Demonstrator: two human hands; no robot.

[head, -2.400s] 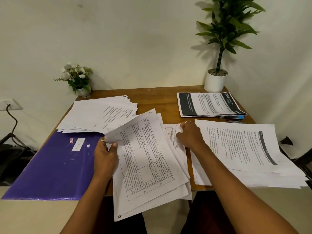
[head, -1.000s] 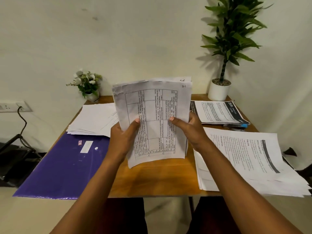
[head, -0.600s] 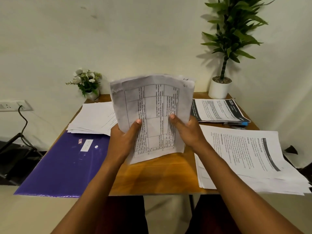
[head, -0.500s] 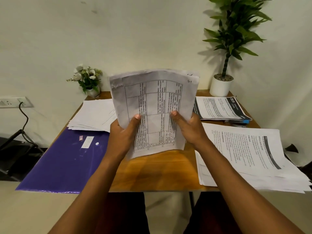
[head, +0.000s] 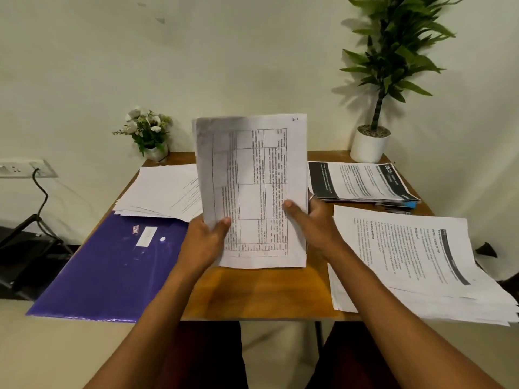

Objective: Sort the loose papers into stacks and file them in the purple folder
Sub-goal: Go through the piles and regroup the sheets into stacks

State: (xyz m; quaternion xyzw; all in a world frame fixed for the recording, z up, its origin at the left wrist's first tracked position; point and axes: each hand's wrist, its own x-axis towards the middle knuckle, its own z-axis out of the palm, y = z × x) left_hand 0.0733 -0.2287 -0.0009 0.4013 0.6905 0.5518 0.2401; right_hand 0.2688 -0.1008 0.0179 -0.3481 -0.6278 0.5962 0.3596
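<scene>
Fingers (head: 223, 221) of both hands clamped on a sheaf of papers (head: 252, 178). Thumb of the left hand (head: 206, 242) flat on the printed front near the lower left edge. Thumb of the right hand (head: 314, 223) on the front by the right edge, a little higher. Remaining fingers behind the sheets, mostly hidden.

Held upright and clear above the middle of the bench (head: 252, 290), edges squared, several sheets thick along the left side. Printed in black with a ruled table, its text turned sideways and too small to read. Grey photocopy shading across the upper left. Handwritten in the top right corner, something like "S-1".

To the left, lying flat and closed, the purple folder (head: 112, 265): glossy, jutting past the near left edge of the bench. Marked with a white label, a small red-and-white sticker and a white dot; lettering not legible. Far edge tucked under a loose white stack (head: 163, 189), fanned unevenly.

To the right, a near stack (head: 407, 262) with a dark grey band and bold headings, overhanging the bench edge. Behind it, a rear stack (head: 362, 181) with black bands and white digits, not surely readable.

At the back corners, a small flower pot (head: 148, 133) and a tall plant in a white pot (head: 370, 144).
</scene>
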